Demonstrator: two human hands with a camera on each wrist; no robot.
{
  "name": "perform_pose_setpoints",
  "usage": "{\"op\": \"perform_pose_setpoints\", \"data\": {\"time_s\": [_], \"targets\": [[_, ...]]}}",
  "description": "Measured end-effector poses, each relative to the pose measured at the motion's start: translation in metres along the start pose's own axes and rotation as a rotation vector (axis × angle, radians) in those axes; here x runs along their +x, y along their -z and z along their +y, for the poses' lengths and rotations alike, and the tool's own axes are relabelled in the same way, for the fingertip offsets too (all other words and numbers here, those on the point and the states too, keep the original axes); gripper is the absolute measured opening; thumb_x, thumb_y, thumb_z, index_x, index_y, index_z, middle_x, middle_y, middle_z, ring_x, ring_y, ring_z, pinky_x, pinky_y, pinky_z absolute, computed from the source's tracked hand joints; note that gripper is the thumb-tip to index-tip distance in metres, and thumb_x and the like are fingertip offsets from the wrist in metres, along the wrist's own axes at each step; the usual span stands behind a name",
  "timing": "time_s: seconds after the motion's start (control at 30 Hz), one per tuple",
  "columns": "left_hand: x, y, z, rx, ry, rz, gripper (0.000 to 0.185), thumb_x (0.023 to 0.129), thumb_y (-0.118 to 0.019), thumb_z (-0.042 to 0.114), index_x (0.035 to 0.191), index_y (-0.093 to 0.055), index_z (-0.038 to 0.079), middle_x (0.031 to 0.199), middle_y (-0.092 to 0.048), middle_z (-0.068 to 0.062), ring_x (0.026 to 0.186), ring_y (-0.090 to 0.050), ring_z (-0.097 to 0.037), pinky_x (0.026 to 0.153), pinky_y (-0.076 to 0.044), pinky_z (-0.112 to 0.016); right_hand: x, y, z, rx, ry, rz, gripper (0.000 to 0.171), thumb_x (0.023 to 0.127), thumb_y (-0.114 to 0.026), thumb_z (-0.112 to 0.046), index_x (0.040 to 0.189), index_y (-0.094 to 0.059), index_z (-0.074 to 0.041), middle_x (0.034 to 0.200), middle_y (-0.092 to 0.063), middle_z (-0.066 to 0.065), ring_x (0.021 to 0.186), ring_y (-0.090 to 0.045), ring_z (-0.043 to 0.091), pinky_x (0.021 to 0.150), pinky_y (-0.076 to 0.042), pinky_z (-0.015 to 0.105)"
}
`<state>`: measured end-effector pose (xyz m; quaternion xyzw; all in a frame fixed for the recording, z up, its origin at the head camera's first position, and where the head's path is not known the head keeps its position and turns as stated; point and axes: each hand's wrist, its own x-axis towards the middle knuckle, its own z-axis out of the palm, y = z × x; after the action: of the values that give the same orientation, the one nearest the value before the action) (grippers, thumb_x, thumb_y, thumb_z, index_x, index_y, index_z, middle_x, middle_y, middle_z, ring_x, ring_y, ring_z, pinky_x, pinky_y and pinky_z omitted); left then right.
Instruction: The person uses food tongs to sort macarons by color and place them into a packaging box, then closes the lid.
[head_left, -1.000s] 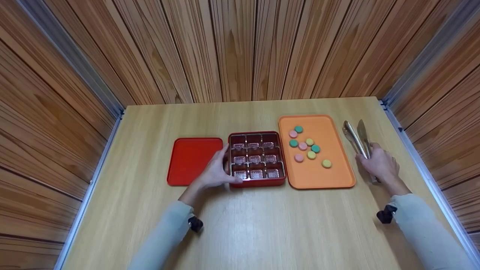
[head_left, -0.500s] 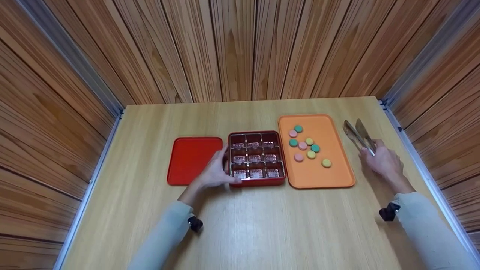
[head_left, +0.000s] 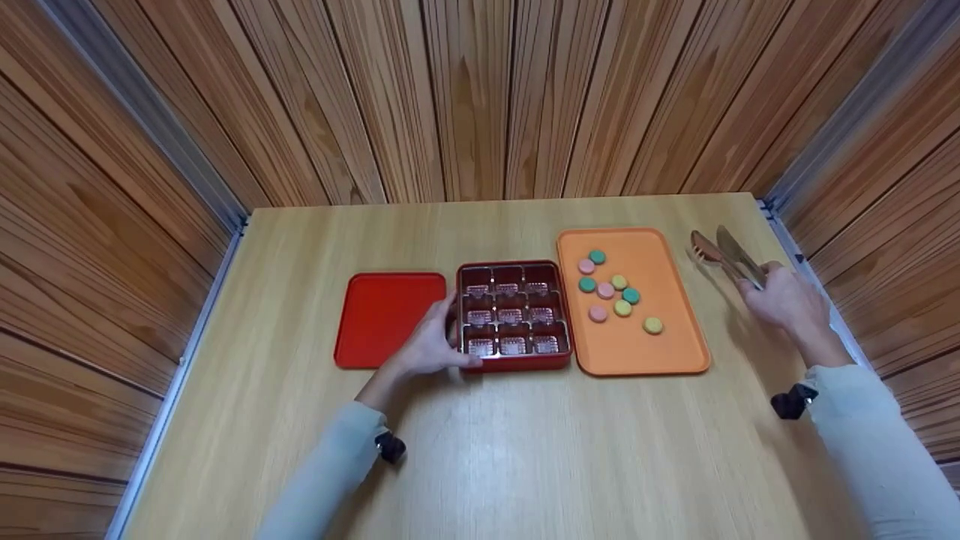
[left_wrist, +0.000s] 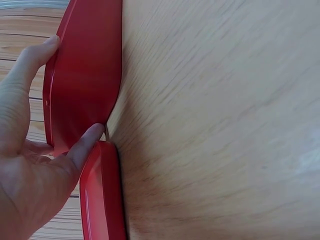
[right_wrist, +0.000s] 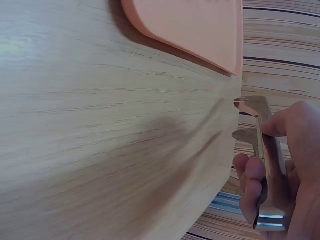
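Observation:
In the head view, my left hand (head_left: 431, 345) holds the near-left corner of a dark red box (head_left: 525, 364), its thumb on the front wall and its fingers along the left side. A clear plastic insert divides the box into several compartments with nothing in them. The left wrist view shows the thumb at the rim of the box (left_wrist: 87, 65) and a fingertip low on its wall. My right hand (head_left: 791, 304) grips metal tongs (right_wrist: 272, 175) raised over the table, their tips spread apart. Nothing sits between the tips.
An orange tray (head_left: 622, 360) right of the box carries several small pink, green and yellow macaron-like rounds (head_left: 605, 290). To the box's left lies a flat red lid (head_left: 375, 315), close to the left hand. Wood-panelled walls (head_left: 480, 97) border the table (head_left: 525, 450).
The right hand has picked the tongs up off the table and moved them slightly away and to the right, their tips pointing forward. The left hand and the box have stayed put.

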<state>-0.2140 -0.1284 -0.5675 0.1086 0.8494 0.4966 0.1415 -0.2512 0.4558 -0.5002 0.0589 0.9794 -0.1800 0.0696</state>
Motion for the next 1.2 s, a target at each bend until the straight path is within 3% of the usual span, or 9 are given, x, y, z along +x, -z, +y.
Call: {"op": "perform_pose_setpoints", "data": {"time_s": [0.2, 0.43, 0.67, 0.83, 1.1, 1.2], "targets": [[0.001, 0.000, 0.000, 0.014, -0.001, -0.001, 0.136, 0.077, -0.103, 0.026, 0.181, -0.018, 0.007, 0.175, -0.038, -0.027, 0.163, -0.040, -0.044, 0.141, -0.030, -0.064, 0.006, 0.010, -0.005, -0.076, 0.066, -0.045, 0.068, 0.114, -0.048, -0.044, 0.148, -0.048, 0.015, 0.075, -0.051, 0.008, 0.064, -0.051, 0.026, 0.054, -0.038, 0.037], [0.001, 0.000, 0.000, 0.020, 0.008, -0.001, 0.137, 0.077, -0.104, 0.026, 0.181, -0.017, 0.009, 0.178, -0.036, -0.026, 0.166, -0.038, -0.045, 0.142, -0.028, -0.064, 0.012, 0.021, -0.013, -0.133, 0.111, -0.093, 0.069, 0.118, -0.045, -0.048, 0.157, -0.039, 0.009, 0.081, -0.051, 0.013, 0.072, -0.053, 0.031, 0.061, -0.038, 0.041], [0.000, 0.000, -0.001, 0.023, 0.015, 0.004, 0.139, 0.076, -0.105, 0.024, 0.182, -0.015, 0.010, 0.178, -0.036, -0.025, 0.166, -0.038, -0.044, 0.142, -0.027, -0.063, 0.017, 0.023, -0.032, -0.133, 0.175, -0.079, 0.069, 0.117, -0.049, -0.049, 0.156, -0.045, 0.007, 0.080, -0.050, 0.009, 0.066, -0.050, 0.026, 0.057, -0.039, 0.038], [0.000, 0.000, 0.000, 0.021, 0.025, 0.006, 0.138, 0.077, -0.105, 0.026, 0.182, -0.016, 0.012, 0.179, -0.035, -0.024, 0.167, -0.037, -0.044, 0.143, -0.026, -0.064, 0.018, 0.021, -0.045, -0.149, 0.187, -0.056, 0.067, 0.115, -0.053, -0.053, 0.158, -0.049, -0.001, 0.078, -0.048, 0.008, 0.065, -0.048, 0.026, 0.059, -0.036, 0.038], [-0.001, -0.002, -0.002, 0.002, -0.007, 0.002, 0.135, 0.078, -0.103, 0.025, 0.181, -0.017, 0.008, 0.176, -0.036, -0.027, 0.164, -0.038, -0.045, 0.142, -0.026, -0.065, 0.022, 0.014, -0.067, -0.079, 0.240, -0.070, 0.066, 0.114, -0.057, -0.050, 0.162, -0.050, -0.005, 0.092, -0.061, 0.016, 0.062, -0.049, 0.024, 0.055, -0.038, 0.037], [0.000, -0.001, -0.001, 0.004, -0.006, 0.003, 0.136, 0.078, -0.103, 0.026, 0.181, -0.017, 0.008, 0.176, -0.036, -0.027, 0.164, -0.038, -0.045, 0.142, -0.026, -0.066, 0.024, 0.012, -0.076, -0.055, 0.243, -0.077, 0.066, 0.114, -0.059, -0.046, 0.164, -0.049, -0.005, 0.086, -0.059, 0.013, 0.058, -0.046, 0.022, 0.053, -0.038, 0.035]]}}
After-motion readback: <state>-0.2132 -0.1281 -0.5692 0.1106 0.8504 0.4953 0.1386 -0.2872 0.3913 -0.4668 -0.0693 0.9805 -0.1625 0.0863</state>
